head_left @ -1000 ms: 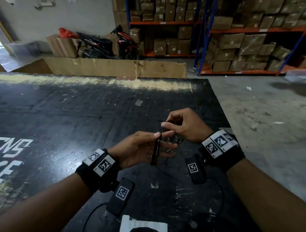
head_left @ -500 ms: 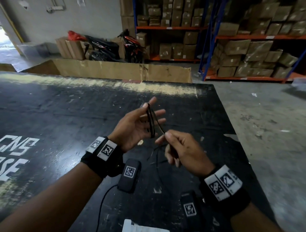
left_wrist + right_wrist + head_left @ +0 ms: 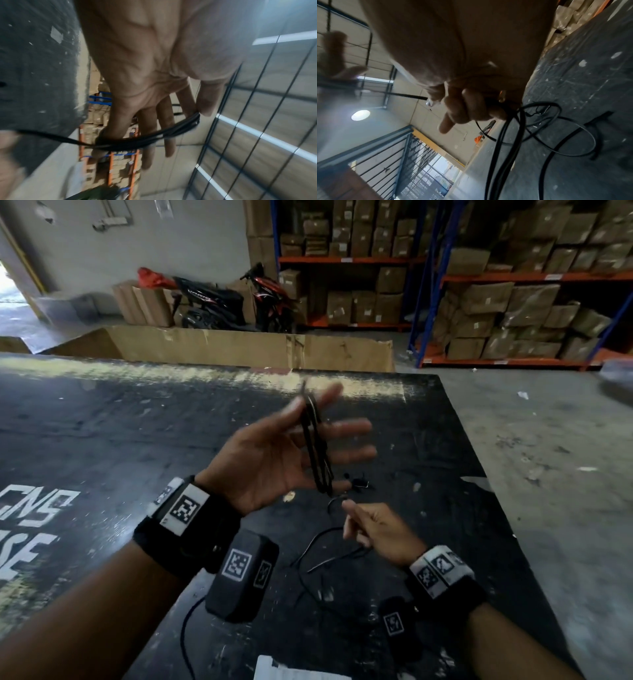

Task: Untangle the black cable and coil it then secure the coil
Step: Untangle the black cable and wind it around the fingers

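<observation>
The left grip [image 3: 270, 460], splayed wide, pins the coiled black cable [image 3: 315, 448] under its thumb, long axis pointing away over the desk [image 3: 137, 422]; the right grip [image 3: 380, 530] pinches its loose tail.

left hand [image 3: 270, 453]: fingertips blurred | black cable [image 3: 317, 453]: partly hidden inside right hand [image 3: 380, 532] | white item [image 3: 294, 671]: cut off

Only thing I can actually read is the white painted lettering [image 3: 32, 510] on the black table [image 3: 137, 440]: "CNS" with "SE" under it, both cut off at the edge. The scooter [image 3: 205, 299] decal and the carton [image 3: 486, 299] labels are too blurry. The wristband [image 3: 185, 508] just has square black-and-white code markers.
</observation>
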Demonstrator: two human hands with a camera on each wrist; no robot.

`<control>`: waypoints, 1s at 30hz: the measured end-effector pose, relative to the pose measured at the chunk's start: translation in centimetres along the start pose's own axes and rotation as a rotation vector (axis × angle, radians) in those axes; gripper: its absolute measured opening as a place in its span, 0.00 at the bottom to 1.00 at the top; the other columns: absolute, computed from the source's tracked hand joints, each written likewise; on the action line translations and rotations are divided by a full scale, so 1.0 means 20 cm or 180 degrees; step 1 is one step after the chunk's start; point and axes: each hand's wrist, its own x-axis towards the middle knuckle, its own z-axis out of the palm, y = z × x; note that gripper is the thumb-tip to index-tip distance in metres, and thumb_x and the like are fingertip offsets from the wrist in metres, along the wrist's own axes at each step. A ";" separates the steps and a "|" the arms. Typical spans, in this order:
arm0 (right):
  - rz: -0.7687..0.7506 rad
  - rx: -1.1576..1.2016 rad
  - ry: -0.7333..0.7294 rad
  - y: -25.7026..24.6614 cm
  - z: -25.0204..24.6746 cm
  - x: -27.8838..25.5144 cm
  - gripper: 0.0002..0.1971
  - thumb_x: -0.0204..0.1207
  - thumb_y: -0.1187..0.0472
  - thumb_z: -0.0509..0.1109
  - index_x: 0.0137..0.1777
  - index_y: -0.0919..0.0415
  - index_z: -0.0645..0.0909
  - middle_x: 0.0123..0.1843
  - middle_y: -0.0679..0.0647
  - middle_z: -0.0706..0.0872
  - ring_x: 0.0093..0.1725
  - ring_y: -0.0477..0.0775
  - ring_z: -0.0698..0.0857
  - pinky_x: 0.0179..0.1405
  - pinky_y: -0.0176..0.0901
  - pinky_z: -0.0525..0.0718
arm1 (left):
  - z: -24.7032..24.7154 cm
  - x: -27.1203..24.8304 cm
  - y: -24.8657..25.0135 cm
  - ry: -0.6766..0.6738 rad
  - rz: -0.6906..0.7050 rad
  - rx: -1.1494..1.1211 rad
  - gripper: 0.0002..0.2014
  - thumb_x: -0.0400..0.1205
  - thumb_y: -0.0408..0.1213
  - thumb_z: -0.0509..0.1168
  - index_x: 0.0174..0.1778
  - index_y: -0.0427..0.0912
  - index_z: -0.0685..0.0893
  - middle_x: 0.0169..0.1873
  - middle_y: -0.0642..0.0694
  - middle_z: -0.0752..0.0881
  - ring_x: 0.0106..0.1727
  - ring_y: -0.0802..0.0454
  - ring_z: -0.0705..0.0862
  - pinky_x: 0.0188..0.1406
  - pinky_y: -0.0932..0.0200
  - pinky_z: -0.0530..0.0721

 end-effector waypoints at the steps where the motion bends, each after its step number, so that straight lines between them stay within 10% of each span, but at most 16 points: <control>1: -0.0058 -0.0049 0.0119 -0.01 -0.02 0.02 0.41 0.68 0.22 0.63 0.34 0.67 0.86 0.21 0.54 0.80 0.22 0.49 0.77 0.31 0.46 0.72 | 0.00 -0.02 -0.04 -0.0161 -0.0239 0.0037 0.22 0.88 0.49 0.60 0.79 0.52 0.80 0.76 0.33 0.82 0.81 0.22 0.72 0.78 0.15 0.63; 11: -0.0651 -0.2013 0.0232 -0.30 -0.22 0.08 0.25 0.65 0.42 0.84 0.25 0.59 0.77 0.22 0.51 0.81 0.24 0.44 0.75 0.27 0.50 0.77 | -0.04 -0.13 -0.34 0.0204 -0.1517 0.0867 0.24 0.89 0.39 0.60 0.69 0.18 0.81 0.71 0.38 0.88 0.71 0.34 0.86 0.55 0.56 0.88; 23: -0.0759 -0.1745 0.0195 -0.45 -0.21 -0.06 0.15 0.78 0.49 0.76 0.32 0.54 0.85 0.24 0.51 0.82 0.23 0.41 0.74 0.28 0.42 0.74 | -0.12 -0.08 -0.35 0.0597 -0.1680 0.1405 0.21 0.89 0.44 0.63 0.68 0.31 0.87 0.67 0.39 0.91 0.70 0.38 0.88 0.45 0.59 0.87; 28: -0.0757 -0.1740 0.0088 -0.43 -0.18 -0.14 0.12 0.82 0.50 0.71 0.40 0.53 0.88 0.31 0.56 0.90 0.29 0.56 0.83 0.30 0.51 0.79 | -0.14 -0.08 -0.34 0.0631 -0.1699 0.1669 0.17 0.87 0.46 0.64 0.60 0.41 0.93 0.65 0.40 0.92 0.70 0.37 0.88 0.44 0.61 0.86; 30: -0.0779 -0.1808 0.0139 -0.42 -0.19 -0.16 0.10 0.83 0.52 0.70 0.42 0.52 0.89 0.31 0.50 0.89 0.29 0.45 0.84 0.29 0.42 0.78 | -0.16 -0.07 -0.34 0.0605 -0.1713 0.1757 0.17 0.87 0.46 0.64 0.57 0.41 0.94 0.65 0.40 0.92 0.70 0.35 0.87 0.46 0.56 0.84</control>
